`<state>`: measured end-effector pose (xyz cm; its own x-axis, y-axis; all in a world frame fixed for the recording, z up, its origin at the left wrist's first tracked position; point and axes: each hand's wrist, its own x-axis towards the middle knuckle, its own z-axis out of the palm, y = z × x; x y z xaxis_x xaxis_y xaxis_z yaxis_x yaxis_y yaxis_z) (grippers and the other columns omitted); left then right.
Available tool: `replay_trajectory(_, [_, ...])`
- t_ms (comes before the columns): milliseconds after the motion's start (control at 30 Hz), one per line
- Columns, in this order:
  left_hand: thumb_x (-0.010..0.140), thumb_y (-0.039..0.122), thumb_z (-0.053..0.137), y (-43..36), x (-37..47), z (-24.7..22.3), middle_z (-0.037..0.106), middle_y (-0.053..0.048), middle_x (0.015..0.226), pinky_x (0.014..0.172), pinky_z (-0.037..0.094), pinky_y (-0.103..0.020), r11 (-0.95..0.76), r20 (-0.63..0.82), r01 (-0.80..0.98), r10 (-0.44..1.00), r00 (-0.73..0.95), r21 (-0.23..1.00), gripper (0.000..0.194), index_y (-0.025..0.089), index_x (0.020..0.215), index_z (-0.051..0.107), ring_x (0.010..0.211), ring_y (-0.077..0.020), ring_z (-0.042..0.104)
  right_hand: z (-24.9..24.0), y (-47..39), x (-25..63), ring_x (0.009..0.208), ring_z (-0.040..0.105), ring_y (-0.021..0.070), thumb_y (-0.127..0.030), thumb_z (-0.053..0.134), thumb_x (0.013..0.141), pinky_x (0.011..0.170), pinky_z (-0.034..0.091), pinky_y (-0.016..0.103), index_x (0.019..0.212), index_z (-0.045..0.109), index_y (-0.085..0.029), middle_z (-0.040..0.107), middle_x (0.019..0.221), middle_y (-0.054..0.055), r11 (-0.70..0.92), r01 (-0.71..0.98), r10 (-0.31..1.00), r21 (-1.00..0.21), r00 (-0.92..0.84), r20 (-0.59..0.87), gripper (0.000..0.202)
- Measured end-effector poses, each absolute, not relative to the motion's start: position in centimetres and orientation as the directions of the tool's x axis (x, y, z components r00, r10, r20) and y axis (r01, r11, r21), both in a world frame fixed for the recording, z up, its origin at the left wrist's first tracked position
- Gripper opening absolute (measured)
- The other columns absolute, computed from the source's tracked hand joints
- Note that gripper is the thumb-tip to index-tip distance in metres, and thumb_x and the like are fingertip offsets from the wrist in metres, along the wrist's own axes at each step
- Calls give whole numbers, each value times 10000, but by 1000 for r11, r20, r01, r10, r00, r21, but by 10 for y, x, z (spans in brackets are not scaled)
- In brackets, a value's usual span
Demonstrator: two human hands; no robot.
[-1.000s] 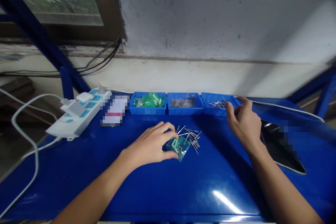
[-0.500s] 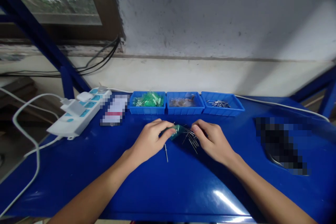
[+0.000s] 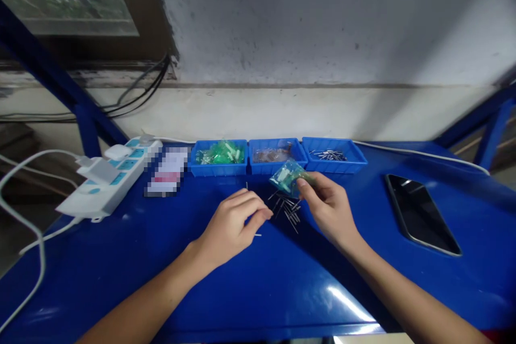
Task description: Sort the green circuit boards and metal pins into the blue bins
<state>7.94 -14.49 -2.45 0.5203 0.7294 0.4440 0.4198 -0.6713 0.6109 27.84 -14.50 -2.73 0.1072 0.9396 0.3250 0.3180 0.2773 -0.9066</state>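
Note:
A small clear green plastic bag (image 3: pixel 284 177) with white pieces inside is pinched in my right hand (image 3: pixel 328 204), raised just in front of the bins. Below it lies a loose pile of thin metal pins (image 3: pixel 289 212) on the blue table. My left hand (image 3: pixel 236 223) is closed to the left of the pile, thumb and fingertips together; anything between them is too small to make out. Light-coloured thin ends show above and below the left hand, otherwise hidden by it.
Along the back stand a blue bin (image 3: pixel 220 171) of green bags, a blue bin (image 3: pixel 278 167) of brownish bagged pieces and a blue bin (image 3: pixel 336 165) of metal pins. A white power strip (image 3: pixel 108 180) and a blurred-out flat item (image 3: pixel 167 172) lie left; a phone (image 3: pixel 423 215) lies right.
The green bag has passed from between my hands into my right hand, which lifted it toward the bins. My left hand has let go of it and stays near the pins.

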Motion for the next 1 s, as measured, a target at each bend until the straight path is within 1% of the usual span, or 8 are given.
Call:
replay_trajectory(167, [954, 492, 181, -142, 79, -22, 583, -31, 600, 543, 418, -249, -305, 172, 289, 897, 406, 908, 610, 165, 634, 584, 543, -117, 504, -22, -156, 280, 702, 553, 152, -159, 533, 836, 606, 476, 289, 979, 629, -239, 579, 850, 45, 604, 602, 686, -523, -58, 726, 190])
replay_trajectory(300, [931, 496, 319, -141, 81, -23, 525, 4, 596, 503, 386, -223, -167, 89, 186, 926, 367, 968, 443, 169, 728, 537, 538, -106, 480, -30, -163, 274, 848, 552, 179, -52, 501, 811, 679, 502, 315, 1139, 566, -259, 544, 982, 76, 758, 586, 563, -286, -368, 740, 393])
replay_trajectory(367, [910, 421, 434, -140, 81, -23, 495, 24, 598, 513, 394, -213, -204, 127, 212, 936, 327, 956, 304, 178, 745, 511, 561, -106, 491, -32, -163, 271, 923, 532, 199, -54, 487, 806, 709, 505, 335, 1170, 549, -248, 508, 1061, 100, 755, 582, 592, -301, -409, 694, 417])
replay_trajectory(467, [897, 316, 485, -140, 79, -24, 553, 10, 681, 563, 434, -227, -414, 334, 343, 903, 268, 843, 158, 183, 848, 553, 602, -112, 518, -28, -163, 268, 1003, 509, 225, -146, 514, 811, 786, 492, 373, 1120, 578, -217, 470, 1119, 118, 663, 575, 726, -480, -335, 601, 323])
replay_trajectory(600, [881, 164, 509, -141, 79, -28, 623, -39, 929, 775, 467, -281, -740, 622, 459, 668, 408, 492, 146, 197, 985, 604, 846, -148, 572, -20, -161, 265, 712, 535, 152, -375, 471, 877, 615, 463, 289, 828, 617, -180, 538, 804, 39, 385, 431, 922, -816, -206, 327, 249])
replay_trajectory(733, [889, 184, 508, -141, 80, -29, 608, -39, 1021, 839, 462, -307, -782, 551, 497, 620, 558, 376, 170, 215, 1022, 610, 919, -157, 558, -24, -152, 264, 512, 458, 106, -463, 415, 888, 476, 365, 234, 685, 566, -161, 495, 561, -22, 151, 266, 985, -952, -123, 122, 394])
replay_trajectory(833, [893, 322, 513, -140, 74, -25, 569, -55, 1137, 914, 443, -360, -730, 351, 562, 682, 642, 390, 213, 228, 1065, 597, 1044, -200, 525, -18, -139, 266, 562, 516, 122, -428, 479, 859, 512, 395, 246, 820, 645, -146, 605, 665, 11, 236, 326, 967, -915, 11, 254, 329])
replay_trajectory(1000, [746, 662, 533, -141, 67, -30, 262, -131, 1470, 1030, 266, -591, -695, 128, 637, 703, 700, 334, 791, 268, 1393, 303, 1349, -363, 196, 13, -109, 251, 773, 595, 150, -263, 496, 861, 627, 462, 274, 1067, 645, -216, 658, 936, 50, 587, 526, 688, -615, 77, 722, 259])
